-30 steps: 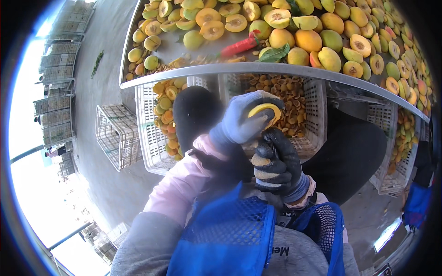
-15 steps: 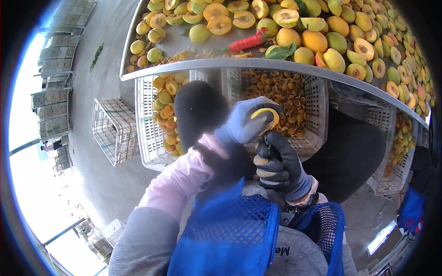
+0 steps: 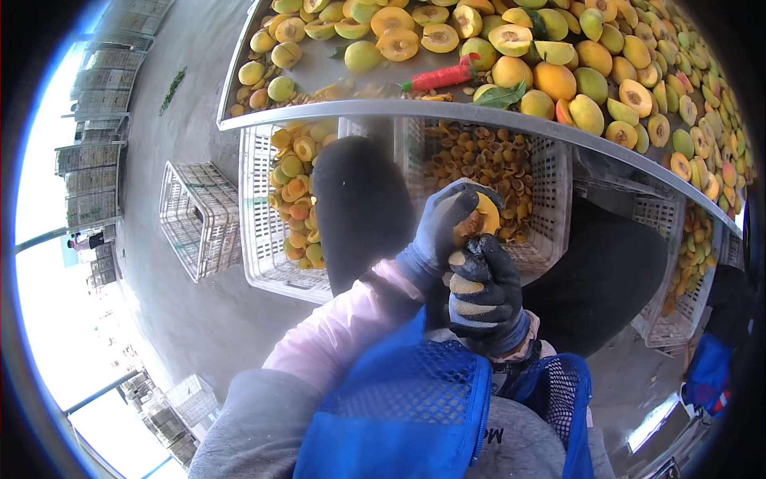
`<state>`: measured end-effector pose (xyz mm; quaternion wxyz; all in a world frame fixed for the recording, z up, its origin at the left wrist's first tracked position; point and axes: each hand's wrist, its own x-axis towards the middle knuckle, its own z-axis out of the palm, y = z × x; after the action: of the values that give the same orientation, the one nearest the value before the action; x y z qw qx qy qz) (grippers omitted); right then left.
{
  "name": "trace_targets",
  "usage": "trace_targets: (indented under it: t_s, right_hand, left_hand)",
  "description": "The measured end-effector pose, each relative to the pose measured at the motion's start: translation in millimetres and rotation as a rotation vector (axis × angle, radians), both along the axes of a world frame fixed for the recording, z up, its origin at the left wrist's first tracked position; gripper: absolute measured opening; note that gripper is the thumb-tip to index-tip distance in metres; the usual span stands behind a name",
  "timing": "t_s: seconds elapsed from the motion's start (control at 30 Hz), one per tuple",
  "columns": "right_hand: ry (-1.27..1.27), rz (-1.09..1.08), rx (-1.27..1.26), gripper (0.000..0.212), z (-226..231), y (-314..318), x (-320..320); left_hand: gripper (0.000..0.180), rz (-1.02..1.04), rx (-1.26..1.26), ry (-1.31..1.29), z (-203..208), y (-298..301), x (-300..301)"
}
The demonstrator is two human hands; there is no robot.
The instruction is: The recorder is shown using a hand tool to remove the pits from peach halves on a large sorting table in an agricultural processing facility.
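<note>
Head view: the fingers of the left hand (image 3: 439, 230) held a yellow fruit half (image 3: 489, 211) by its edge, cut face with brown middle turned up. The fingers of the right hand (image 3: 488, 299) were curled closed just beside it, the thumb close to the fruit; whether they held a small tool could not be told. If there was a blade, a slip on wet flesh could have cut the left glove, because both hands were so near. Too hard a pinch could have bruised or torn the fruit half. Below it stood a white crate (image 3: 556, 184) of brown-orange pieces (image 3: 471, 156); a loose grip could have dropped the fruit half among them. Farther out, on the worktop (image 3: 479, 108), a red-wrapped object (image 3: 443, 77) lay near the edge, where a knock could have sent it down.
</note>
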<state>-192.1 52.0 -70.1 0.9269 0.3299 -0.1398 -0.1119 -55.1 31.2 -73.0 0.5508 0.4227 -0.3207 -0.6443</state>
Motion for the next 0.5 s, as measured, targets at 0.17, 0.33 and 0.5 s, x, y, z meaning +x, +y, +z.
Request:
trace_targets:
  t_s: [0.17,0.33,0.5]
  right_hand:
    - [0.064,0.02,0.007,0.039,3,3,1]
    - [0.097,-0.076,-0.055,0.038,5,4,2]
    - [0.05,-0.011,-0.038,0.038,-13,5,2]
  left_hand:
    - [0.026,-0.13,-0.3,-0.379,3,-13,18]
    - [0.032,0.032,-0.052,-0.016,3,-3,-9]
    - [0.03,0.115,0.109,0.048,-15,7,-9]
